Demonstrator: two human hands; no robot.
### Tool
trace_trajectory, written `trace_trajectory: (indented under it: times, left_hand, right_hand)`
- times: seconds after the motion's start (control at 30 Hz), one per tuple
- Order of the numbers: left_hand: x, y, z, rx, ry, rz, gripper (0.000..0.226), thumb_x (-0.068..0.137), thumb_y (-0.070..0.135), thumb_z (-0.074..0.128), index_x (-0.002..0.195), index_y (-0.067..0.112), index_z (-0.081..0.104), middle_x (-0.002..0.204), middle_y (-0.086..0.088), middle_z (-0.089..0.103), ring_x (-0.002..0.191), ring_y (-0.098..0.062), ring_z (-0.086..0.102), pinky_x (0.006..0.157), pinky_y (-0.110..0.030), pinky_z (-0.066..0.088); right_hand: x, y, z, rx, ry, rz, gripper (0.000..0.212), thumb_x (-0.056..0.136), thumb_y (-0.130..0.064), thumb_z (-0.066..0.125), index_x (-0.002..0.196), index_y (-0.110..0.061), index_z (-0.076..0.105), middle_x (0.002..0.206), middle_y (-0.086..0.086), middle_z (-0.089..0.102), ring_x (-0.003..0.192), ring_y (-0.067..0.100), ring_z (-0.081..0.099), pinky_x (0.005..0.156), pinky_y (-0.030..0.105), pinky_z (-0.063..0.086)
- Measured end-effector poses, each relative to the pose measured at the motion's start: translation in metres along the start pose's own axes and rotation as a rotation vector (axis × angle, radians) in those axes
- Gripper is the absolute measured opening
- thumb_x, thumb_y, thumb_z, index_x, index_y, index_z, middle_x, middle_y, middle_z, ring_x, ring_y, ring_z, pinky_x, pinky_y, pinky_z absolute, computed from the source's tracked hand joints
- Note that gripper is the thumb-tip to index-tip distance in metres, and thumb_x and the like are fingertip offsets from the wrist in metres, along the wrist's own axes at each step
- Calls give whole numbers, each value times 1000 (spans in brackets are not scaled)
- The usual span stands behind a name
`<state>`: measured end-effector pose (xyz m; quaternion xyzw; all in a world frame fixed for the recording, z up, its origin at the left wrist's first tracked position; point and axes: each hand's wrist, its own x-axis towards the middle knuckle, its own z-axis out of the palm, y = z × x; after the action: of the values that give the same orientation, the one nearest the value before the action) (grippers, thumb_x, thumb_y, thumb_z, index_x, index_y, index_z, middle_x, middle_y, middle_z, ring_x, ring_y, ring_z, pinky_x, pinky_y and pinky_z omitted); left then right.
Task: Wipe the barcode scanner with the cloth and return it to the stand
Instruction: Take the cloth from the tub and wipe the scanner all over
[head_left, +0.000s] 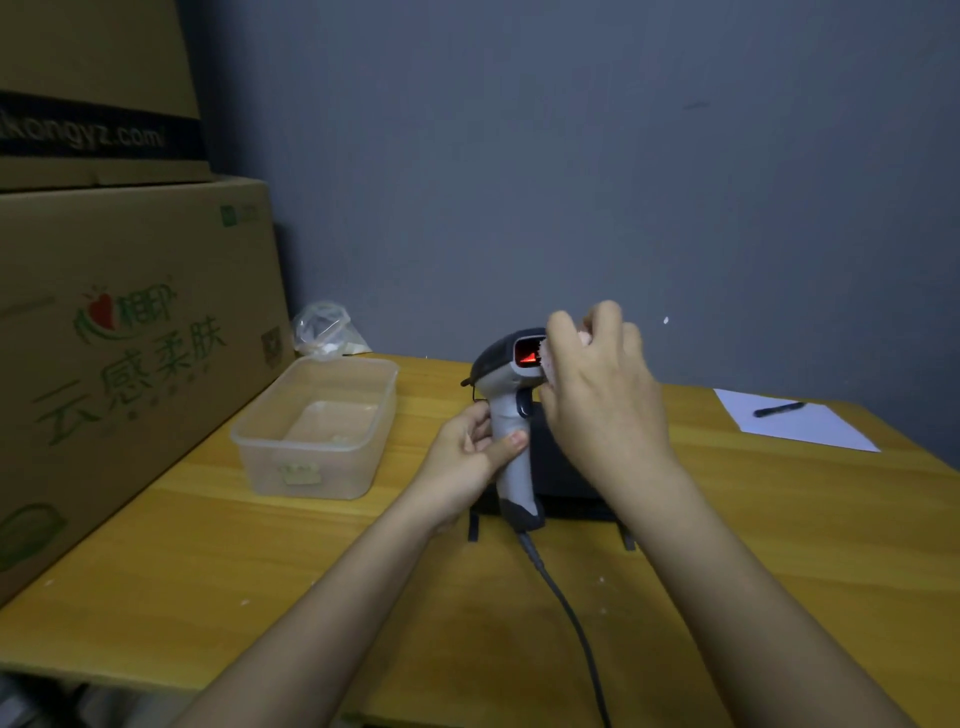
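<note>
My left hand (470, 453) grips the grey handle of the barcode scanner (506, 395), holding it upright above the table. Its black head faces right and the scan window glows red. My right hand (597, 384) presses a small pale pink cloth (548, 358) against the window; most of the cloth is hidden inside the fingers. The black stand (558, 483) sits on the table just behind the scanner, partly hidden by both hands. A dark cable (566, 608) runs from the handle's base toward me.
A clear plastic container (317, 426) stands left of the scanner. Large cardboard boxes (119, 358) are stacked at the left edge, with a crumpled plastic bag (324, 330) behind the container. A white sheet (795, 421) with a black pen (779, 409) lies at the right on the wooden table (260, 561).
</note>
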<state>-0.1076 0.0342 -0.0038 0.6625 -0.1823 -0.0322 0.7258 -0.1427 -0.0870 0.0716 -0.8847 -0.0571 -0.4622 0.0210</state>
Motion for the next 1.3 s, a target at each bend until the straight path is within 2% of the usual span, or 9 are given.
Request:
trace_trajectory:
  times: [0.17, 0.3, 0.4, 0.47, 0.7, 0.9, 1.07, 1.2, 1.3]
  left_hand:
    - [3, 4, 0, 44, 1, 34, 28, 89, 5, 57, 116, 12, 53, 111, 0, 64, 99, -6, 62, 81, -17, 53]
    - [2, 5, 3, 93, -2, 58, 27, 90, 8, 56, 114, 19, 50, 107, 7, 62, 100, -4, 60, 84, -18, 52]
    - [2, 6, 3, 126, -12, 62, 26, 90, 11, 56, 110, 27, 50, 106, 10, 62, 100, -4, 60, 86, -22, 51]
    - [3, 5, 1, 96, 2, 43, 28, 90, 12, 57, 106, 33, 50, 108, 13, 60, 104, -5, 59, 90, -25, 50]
    - [4, 4, -5, 70, 61, -5, 31, 88, 8, 58, 117, 18, 51, 109, 8, 61, 101, -7, 60, 90, -30, 51]
    - [7, 4, -7, 51, 77, 12, 29, 89, 8, 57, 113, 22, 50, 106, 10, 59, 98, -5, 60, 86, -25, 52]
    - [7, 2, 1, 26, 90, 7, 28, 90, 5, 55, 116, 16, 51, 105, 5, 63, 87, 2, 63, 68, -13, 53]
    - [10, 4, 0, 11, 101, -38, 23, 91, 6, 54, 109, 20, 51, 101, 8, 62, 90, -1, 60, 66, -14, 52]
    - [9, 2, -3, 8, 98, -65, 23, 91, 11, 55, 112, 18, 53, 110, 0, 64, 98, -9, 61, 79, -25, 53]
  right_hand:
    - [-1, 11, -19, 489, -329, -71, 31, 76, -10, 56, 105, -13, 49, 106, -1, 41, 97, 19, 41, 75, 28, 36]
    - [-1, 17, -16, 589, -139, -122, 37, 72, 3, 54, 107, -9, 57, 105, 2, 59, 98, 21, 54, 80, 20, 38]
    - [-6, 18, -4, 408, 83, -209, 27, 75, 9, 59, 100, -1, 61, 108, 16, 64, 100, 28, 57, 83, 28, 44]
    - [-8, 20, 4, 234, 161, -240, 16, 79, 9, 62, 93, 1, 64, 105, 20, 63, 93, 33, 59, 70, 34, 48]
    - [0, 35, 4, 46, -94, -254, 13, 75, 6, 65, 78, -6, 61, 82, 10, 63, 77, 33, 56, 54, 33, 40]
    - [3, 24, -3, 418, 12, -37, 16, 77, -3, 65, 92, -8, 65, 101, 12, 52, 88, 25, 51, 68, 29, 41]
    - [-5, -5, 11, 756, -62, 76, 32, 83, -26, 51, 115, -18, 51, 113, -2, 45, 110, 17, 47, 87, 10, 33]
    - [1, -1, 8, 944, -33, 90, 29, 83, -9, 65, 105, -20, 52, 105, -3, 60, 97, 13, 58, 81, 19, 46]
    - [10, 18, 13, 666, -46, -186, 26, 75, 8, 60, 97, -7, 60, 103, 5, 65, 95, 24, 57, 81, 30, 46]
